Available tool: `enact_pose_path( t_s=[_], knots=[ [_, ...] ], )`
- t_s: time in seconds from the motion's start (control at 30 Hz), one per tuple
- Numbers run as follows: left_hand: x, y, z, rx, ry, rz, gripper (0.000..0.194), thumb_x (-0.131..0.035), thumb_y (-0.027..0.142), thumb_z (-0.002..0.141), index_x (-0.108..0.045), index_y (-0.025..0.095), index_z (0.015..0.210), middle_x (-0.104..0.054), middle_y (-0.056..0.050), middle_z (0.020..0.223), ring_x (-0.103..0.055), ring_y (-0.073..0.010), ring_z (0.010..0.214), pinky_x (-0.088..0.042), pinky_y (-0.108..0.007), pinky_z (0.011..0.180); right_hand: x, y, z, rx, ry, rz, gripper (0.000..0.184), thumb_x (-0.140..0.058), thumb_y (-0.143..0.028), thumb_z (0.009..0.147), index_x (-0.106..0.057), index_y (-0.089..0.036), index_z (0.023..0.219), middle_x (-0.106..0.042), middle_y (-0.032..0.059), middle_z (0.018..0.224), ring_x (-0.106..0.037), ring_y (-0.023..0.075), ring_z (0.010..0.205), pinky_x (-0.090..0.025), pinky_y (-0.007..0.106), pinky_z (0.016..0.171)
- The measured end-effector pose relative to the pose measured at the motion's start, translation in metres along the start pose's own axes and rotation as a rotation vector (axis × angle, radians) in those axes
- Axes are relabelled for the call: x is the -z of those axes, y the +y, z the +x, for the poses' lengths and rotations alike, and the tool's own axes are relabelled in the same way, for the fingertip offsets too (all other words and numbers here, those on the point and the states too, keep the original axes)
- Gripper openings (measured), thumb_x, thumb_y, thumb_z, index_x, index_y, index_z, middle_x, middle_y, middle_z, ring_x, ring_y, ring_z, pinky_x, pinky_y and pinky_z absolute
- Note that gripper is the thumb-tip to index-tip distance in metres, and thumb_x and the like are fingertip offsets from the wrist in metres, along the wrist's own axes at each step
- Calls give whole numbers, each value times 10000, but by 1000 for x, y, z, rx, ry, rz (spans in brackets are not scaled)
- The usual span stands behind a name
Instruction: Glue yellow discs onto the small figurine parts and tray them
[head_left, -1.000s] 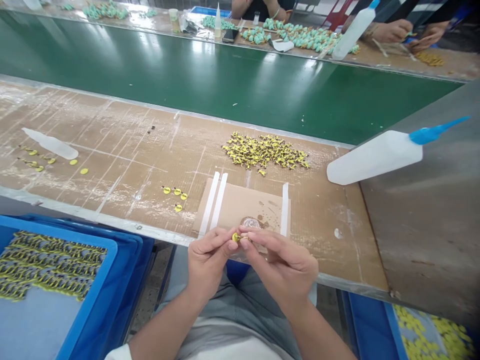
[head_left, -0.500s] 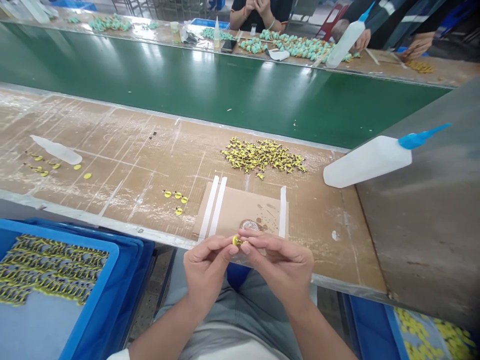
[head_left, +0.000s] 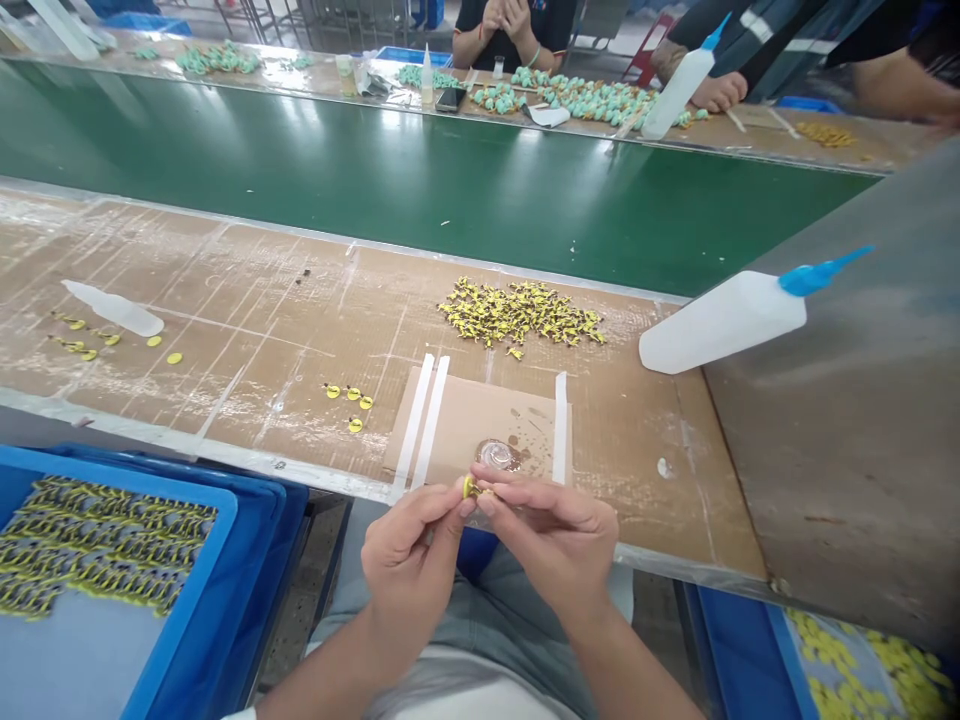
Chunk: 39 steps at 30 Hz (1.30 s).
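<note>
Pinched in the fingertips of my left hand is a small round yellow disc, held on edge. My right hand grips a tiny yellow-and-black figure against the disc's face; my fingers partly hide it. Both hands are closed, at the table's near edge. Just beyond them, a shallow round puddle of clear liquid sits on a cardboard sheet with white tape strips. Behind the sheet lies a loose pile of yellow-and-black figures. Several discs bearing figures rest to the left.
A white bottle with a blue nozzle leans against a metal panel at right. Blue trays of finished pieces and yellow discs flank me. Past the green belt, two people work near mint-coloured pieces.
My hands keep the disc and figure pressed together, with little visible movement. The view has shifted slightly. Across the belt, the person at right has moved a hand farther right.
</note>
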<state>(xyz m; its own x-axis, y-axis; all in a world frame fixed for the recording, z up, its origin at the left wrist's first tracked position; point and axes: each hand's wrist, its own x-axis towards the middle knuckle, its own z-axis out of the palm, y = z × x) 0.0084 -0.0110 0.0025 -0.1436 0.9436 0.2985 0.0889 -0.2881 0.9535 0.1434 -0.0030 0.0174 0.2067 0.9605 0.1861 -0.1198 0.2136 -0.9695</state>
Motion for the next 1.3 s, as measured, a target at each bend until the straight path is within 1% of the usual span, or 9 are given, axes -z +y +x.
enact_pose_path(
  t_s=[0.2, 0.33, 0.47, 0.63, 0.77, 0.97, 1.13, 1.23, 1.3],
  knots=[
    [3, -3, 0, -25, -67, 11, 446, -686, -29, 785, -737, 299, 1083, -777, 28, 1002, -726, -125, 868, -584, -209, 800, 3, 1, -1, -30, 4, 6, 269, -775, -38, 743, -779, -279, 862, -789, 20, 917, -758, 261, 896, -657, 383, 827],
    [3, -4, 0, -32, -50, 29, 438, -685, -35, 783, -736, 290, 1074, -778, 34, 987, -726, -112, 855, -581, -192, 799, 2, 1, -2, -61, 6, 4, 242, -781, -50, 741, -778, -264, 854, -788, 32, 924, -755, 268, 909, -657, 385, 826],
    [3, -4, -1, -24, -44, 2, 416, -700, -34, 769, -745, 276, 1042, -782, 29, 971, -728, -125, 850, -588, -209, 797, 1, 0, -3, -76, 3, 13, 220, -789, -60, 736, -779, -253, 840, -789, 40, 914, -758, 270, 895, -660, 385, 816],
    [4, -1, 3, 58, -33, -80, 391, -719, -23, 756, -769, 292, 983, -789, 42, 946, -738, -129, 828, -600, -204, 773, 2, -4, 0, -77, -5, 9, 218, -792, -64, 730, -780, -262, 821, -790, 31, 895, -762, 260, 870, -661, 367, 802],
    [6, 5, 9, 131, -73, -176, 380, -760, -4, 724, -791, 307, 941, -798, 45, 911, -753, -138, 770, -617, -197, 730, 3, -9, 2, -82, -12, 11, 225, -791, -65, 731, -782, -271, 820, -791, 21, 869, -765, 250, 847, -661, 355, 788],
    [7, 11, 12, 257, -65, -301, 342, -775, 27, 720, -805, 310, 912, -800, 31, 857, -758, -147, 721, -623, -181, 692, 6, -16, 5, -100, -83, 3, 251, -795, -55, 723, -782, -280, 834, -791, 12, 885, -766, 228, 846, -654, 338, 804],
    [6, 14, 12, 284, -36, -327, 318, -795, 33, 695, -811, 294, 875, -800, 15, 847, -761, -163, 731, -626, -193, 705, 7, -17, 8, -108, -130, 3, 271, -793, -45, 719, -782, -285, 846, -791, 9, 881, -763, 229, 869, -638, 364, 858],
    [6, 16, 14, 272, -28, -317, 297, -812, 44, 678, -813, 285, 853, -799, 3, 838, -762, -172, 723, -628, -203, 706, 7, -17, 9, -101, -149, 9, 276, -788, -40, 720, -782, -285, 847, -791, 10, 876, -763, 230, 869, -641, 353, 839],
    [6, 16, 14, 290, -25, -322, 271, -826, 57, 666, -814, 271, 831, -798, -7, 823, -763, -179, 710, -630, -206, 696, 7, -18, 9, -95, -152, 11, 276, -786, -37, 720, -780, -284, 843, -791, 9, 869, -763, 229, 867, -642, 348, 830]
  ],
)
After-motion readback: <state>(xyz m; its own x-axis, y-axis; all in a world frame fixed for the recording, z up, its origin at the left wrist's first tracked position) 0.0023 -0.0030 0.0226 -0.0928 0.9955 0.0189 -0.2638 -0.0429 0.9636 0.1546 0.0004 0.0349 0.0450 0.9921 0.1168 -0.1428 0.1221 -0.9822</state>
